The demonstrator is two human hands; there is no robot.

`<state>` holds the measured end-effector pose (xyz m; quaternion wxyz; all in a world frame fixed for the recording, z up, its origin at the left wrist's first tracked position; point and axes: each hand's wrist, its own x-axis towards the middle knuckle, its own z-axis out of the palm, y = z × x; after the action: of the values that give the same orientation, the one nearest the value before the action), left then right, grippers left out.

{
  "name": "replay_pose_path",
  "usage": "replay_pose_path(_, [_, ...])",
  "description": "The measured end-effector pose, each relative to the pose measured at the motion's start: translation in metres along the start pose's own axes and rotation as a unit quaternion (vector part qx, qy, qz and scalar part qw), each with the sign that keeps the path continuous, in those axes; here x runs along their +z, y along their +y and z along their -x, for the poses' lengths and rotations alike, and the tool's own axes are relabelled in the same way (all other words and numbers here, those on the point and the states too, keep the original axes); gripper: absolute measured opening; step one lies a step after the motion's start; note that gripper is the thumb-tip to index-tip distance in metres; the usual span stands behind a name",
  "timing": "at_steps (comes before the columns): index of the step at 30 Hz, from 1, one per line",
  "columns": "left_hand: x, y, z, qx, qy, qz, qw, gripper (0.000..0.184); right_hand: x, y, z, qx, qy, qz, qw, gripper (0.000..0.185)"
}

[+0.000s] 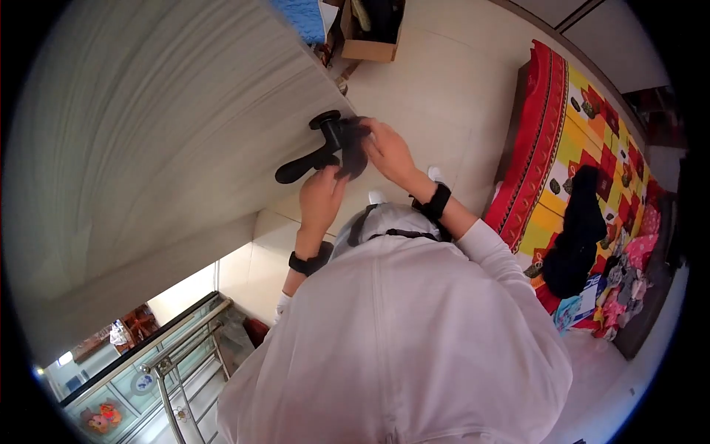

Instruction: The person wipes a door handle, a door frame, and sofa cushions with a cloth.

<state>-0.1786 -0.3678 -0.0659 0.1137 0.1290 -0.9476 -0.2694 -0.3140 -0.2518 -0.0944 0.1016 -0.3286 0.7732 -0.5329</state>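
A black lever door handle (310,159) with a round base sticks out from the grey wood-grain door (170,118). Beside the lever hangs a dark, soft-looking cloth (353,157), blurred at its edges. My right hand (388,152) grips the upper part of this cloth near the door's edge, fingers bent. Just under the lever, my left hand (322,196) pinches the cloth's lower end, its fingertips close to the handle. Part of the handle is covered by the cloth, so whether the two touch is unclear.
A bed (547,148) with a red and yellow patterned cover stands on the right, bearing a black garment (577,237) and piled clothes (625,288). An open cardboard box (370,50) lies at the top. Metal railing (174,377) runs along the lower left.
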Motion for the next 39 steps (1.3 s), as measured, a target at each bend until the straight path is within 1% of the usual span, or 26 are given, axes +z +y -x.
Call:
replay_pose_path(2, [-0.002,0.0,0.002,-0.01,0.003,0.017,1.0,0.017,-0.011,-0.008,-0.003,0.011,0.015,-0.001,1.0,0.026])
replay_pose_path(5, [-0.001,-0.002,0.004,-0.023,0.003,0.031,0.999,0.018,-0.017,-0.024,-0.007,-0.059,0.025,0.027,0.998,0.026])
replay_pose_path(8, [0.001,-0.002,0.004,-0.022,-0.002,0.043,0.999,0.019,-0.011,-0.027,-0.007,-0.044,0.016,0.006,0.999,0.029])
replay_pose_path(11, [0.005,-0.008,0.008,-0.026,0.003,0.055,0.998,0.019,-0.01,-0.031,-0.012,-0.09,0.02,0.024,0.995,0.03])
replay_pose_path(14, [0.003,-0.011,0.009,-0.045,0.01,0.065,0.997,0.018,-0.006,-0.031,-0.018,-0.118,0.032,0.066,0.99,0.025])
replay_pose_path(15, [0.003,-0.011,0.01,-0.055,0.013,0.069,0.996,0.017,-0.006,-0.031,-0.017,-0.105,0.021,0.068,0.992,0.026])
replay_pose_path(18, [0.004,-0.017,0.007,-0.039,0.017,0.073,0.996,0.017,-0.009,-0.03,-0.012,-0.07,-0.023,0.061,0.995,0.026])
replay_pose_path(20, [0.004,-0.014,0.004,0.005,-0.01,0.045,0.999,0.017,-0.014,-0.021,-0.006,-0.06,-0.063,0.038,0.995,0.028])
replay_pose_path(21, [0.003,-0.012,0.003,0.025,-0.023,0.03,0.999,0.017,-0.016,-0.014,-0.004,-0.051,-0.043,0.023,0.998,0.028])
replay_pose_path(23, [0.002,-0.006,0.001,0.009,-0.036,0.056,0.998,0.018,-0.019,0.0,0.0,-0.032,-0.003,-0.006,0.999,0.027])
replay_pose_path(24, [0.002,-0.003,0.0,0.0,-0.043,0.069,0.997,0.019,-0.022,0.0,0.002,-0.021,-0.005,0.0,1.0,0.027])
replay_pose_path(26, [0.001,0.002,-0.001,0.006,-0.023,0.064,0.998,0.017,-0.028,-0.003,0.004,0.003,-0.008,0.01,1.0,0.026])
replay_pose_path(29, [0.004,-0.001,0.001,0.008,-0.016,0.067,0.998,0.017,-0.03,-0.014,-0.002,-0.001,-0.026,-0.019,0.999,0.026])
replay_pose_path(32, [0.004,-0.001,0.002,-0.007,0.001,0.065,0.998,0.019,-0.022,-0.015,-0.006,-0.094,0.002,0.002,0.996,0.028])
replay_pose_path(35, [0.004,-0.009,0.004,-0.027,0.022,0.051,0.998,0.019,-0.014,-0.033,-0.005,-0.089,0.012,0.009,0.996,0.031])
replay_pose_path(38, [0.001,-0.01,0.005,-0.036,0.035,0.061,0.997,0.019,-0.014,-0.037,-0.008,-0.073,-0.01,0.03,0.997,0.028])
replay_pose_path(39, [-0.001,-0.009,0.005,-0.036,0.038,0.069,0.996,0.019,-0.015,-0.037,-0.011,-0.103,-0.015,0.048,0.993,0.029])
